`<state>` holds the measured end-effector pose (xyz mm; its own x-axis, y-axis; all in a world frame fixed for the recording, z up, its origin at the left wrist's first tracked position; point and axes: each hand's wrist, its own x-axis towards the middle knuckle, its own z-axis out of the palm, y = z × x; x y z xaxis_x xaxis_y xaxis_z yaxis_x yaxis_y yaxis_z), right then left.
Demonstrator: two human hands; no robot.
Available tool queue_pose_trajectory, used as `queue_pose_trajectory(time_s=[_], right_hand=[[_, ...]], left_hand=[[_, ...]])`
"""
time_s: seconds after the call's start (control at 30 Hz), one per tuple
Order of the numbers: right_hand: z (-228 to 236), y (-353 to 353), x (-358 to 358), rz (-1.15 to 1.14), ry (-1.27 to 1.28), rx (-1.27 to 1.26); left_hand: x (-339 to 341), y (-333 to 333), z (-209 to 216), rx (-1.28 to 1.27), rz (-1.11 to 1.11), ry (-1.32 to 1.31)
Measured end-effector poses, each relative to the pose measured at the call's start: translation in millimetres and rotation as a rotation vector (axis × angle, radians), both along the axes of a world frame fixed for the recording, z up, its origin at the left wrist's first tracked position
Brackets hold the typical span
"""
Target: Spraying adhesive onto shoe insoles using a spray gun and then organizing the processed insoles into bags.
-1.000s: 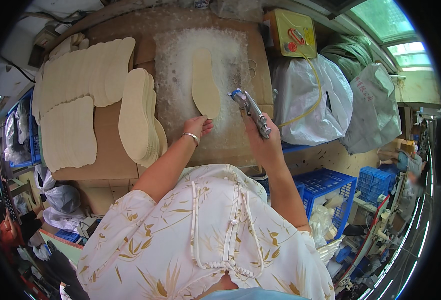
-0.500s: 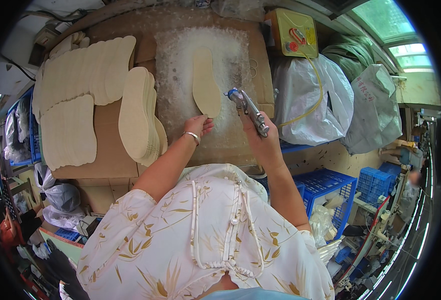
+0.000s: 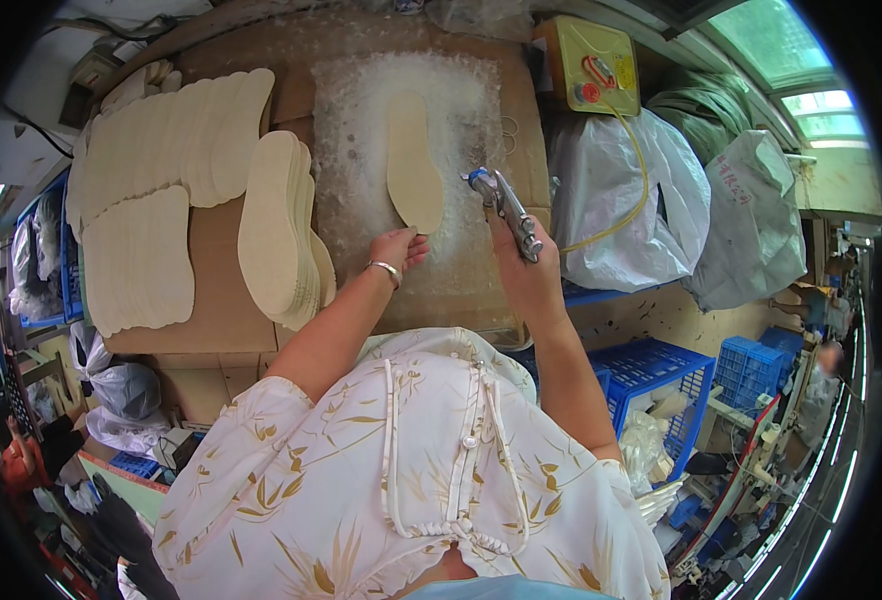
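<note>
A single cream insole [image 3: 413, 160] lies lengthwise on a white-crusted sheet [image 3: 346, 190] on the cardboard-covered table. My left hand [image 3: 399, 248] pinches the insole's near end. In my right hand [image 3: 533, 262] is a metal spray gun [image 3: 504, 208], gripped by its handle, its blue-ringed nozzle pointing left toward the insole from a short way off. A thin yellow hose [image 3: 641, 190] curves from near this hand up to a yellow can [image 3: 593, 65]. Left of my left hand stands a stack of insoles [image 3: 271, 225].
Overlapping rows of insoles [image 3: 161, 140] cover the table's left side. White sacks [image 3: 626, 200] stand against its right edge, below the can. Blue plastic crates [image 3: 661, 375] sit low on the right. Other people are in the far background.
My right hand and the spray gun have shifted slightly right, away from the insole. My left hand still holds the insole's near end in nearly the same place.
</note>
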<state>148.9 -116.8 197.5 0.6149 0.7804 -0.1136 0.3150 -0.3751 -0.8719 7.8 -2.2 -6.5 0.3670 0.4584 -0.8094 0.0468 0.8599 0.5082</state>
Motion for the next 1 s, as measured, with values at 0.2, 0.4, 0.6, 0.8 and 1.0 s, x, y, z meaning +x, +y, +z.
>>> queue_pose_trajectory(time_s=[0.2,0.4,0.6,0.8,1.0], right_hand=[[-19,15,-3,0.012,0.01,0.097],[-20,3,-7,0.015,0.026,0.059],[-8,-5,-6,-0.003,0.015,0.034],[-3,-15,-11,0.069,-0.012,0.054],[-7,-26,-10,0.062,0.031,-0.029]], left_hand=[[2,-1,2,0.015,-0.007,0.011],[1,-1,4,0.005,0.002,0.015],[1,0,5,-0.003,0.0,0.01],[1,-2,6,-0.004,0.014,0.013],[2,-3,5,-0.007,0.02,0.025]])
